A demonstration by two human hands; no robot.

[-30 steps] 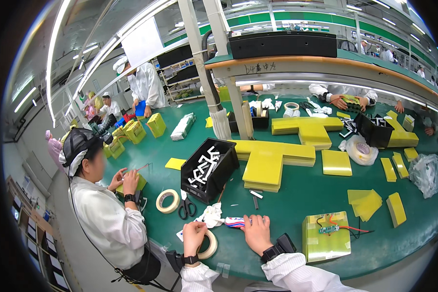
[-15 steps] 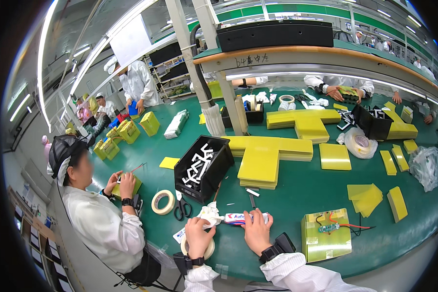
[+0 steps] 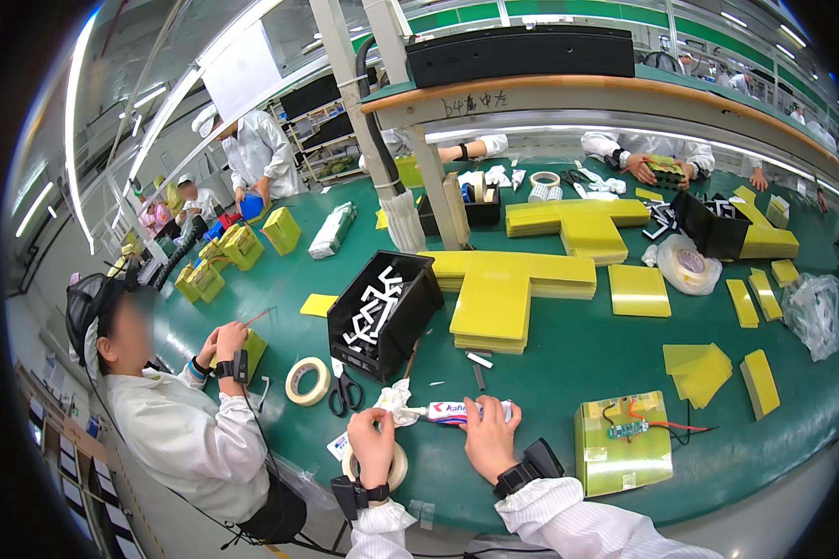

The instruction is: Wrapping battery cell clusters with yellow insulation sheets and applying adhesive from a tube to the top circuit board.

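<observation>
Under my right hand [image 3: 491, 436] lies a white, blue and red squeeze tube [image 3: 446, 411], gripped by my fingers with its nozzle pointing left. Crumpled white tissue [image 3: 396, 399] sits at the nozzle end. My left hand [image 3: 373, 445] is just below the tissue, thumb and fingers pinched together; what they hold, if anything, is hidden. Beneath that hand a roll of cream tape [image 3: 398, 468] is partly covered, beside a small white printed card [image 3: 338, 447]. To the right stands a yellow-wrapped battery pack [image 3: 615, 466] carrying a small green circuit board [image 3: 628, 429] with red and black wires.
Black scissors [image 3: 346, 395] and another tape roll [image 3: 308, 382] lie left of the tissue. Beyond them stands a black bin [image 3: 343, 279] of white angled pieces. Yellow sheets [image 3: 490, 317] are stacked mid-table. A co-worker [image 3: 186, 438] handles a yellow pack on the left.
My left hand has drawn slightly down and left from the tissue, its fingers closing together. The tube's nozzle now shows more. My right hand keeps its grip. The co-worker's hands have shifted.
</observation>
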